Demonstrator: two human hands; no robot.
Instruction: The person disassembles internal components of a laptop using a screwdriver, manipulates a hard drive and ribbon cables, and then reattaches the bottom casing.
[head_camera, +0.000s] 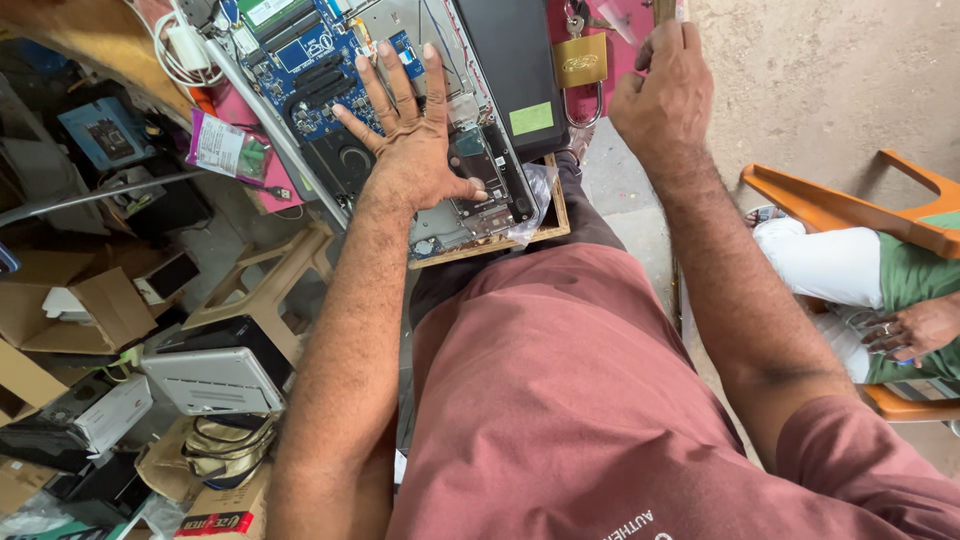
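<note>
On the counter: an opened laptop base with a blue circuit board and grey metal frame (400, 90) lies in front of you on a wooden tray (553, 218), its black battery slab (510, 60) along the right edge.
Left hand: your left hand (415, 140) lies palm-down on the laptop's insides, fingers (378, 85) spread flat over the blue board, thumb out toward the battery side; it grips nothing.
Right hand: your right hand (665, 85) is raised just right of the laptop, fingers curled around a thin item at the top edge; you cannot tell what it is.
Labels: a small yellow-green rectangular sticker (531, 118) sits on the black battery, just right of your left thumb.
Padlock: a brass padlock with a steel shackle (582, 65) lies between the battery and your right hand, on a pink surface.
Packages: a purple and white pouch (227, 148) lies left of the laptop, well apart from your fingers; a white carton (110, 410) and brown cardboard boxes (75, 310) sit on the floor, lower left.
Nearby: another person's hand (920, 330) rests by an orange plastic chair (850, 200), far right.
</note>
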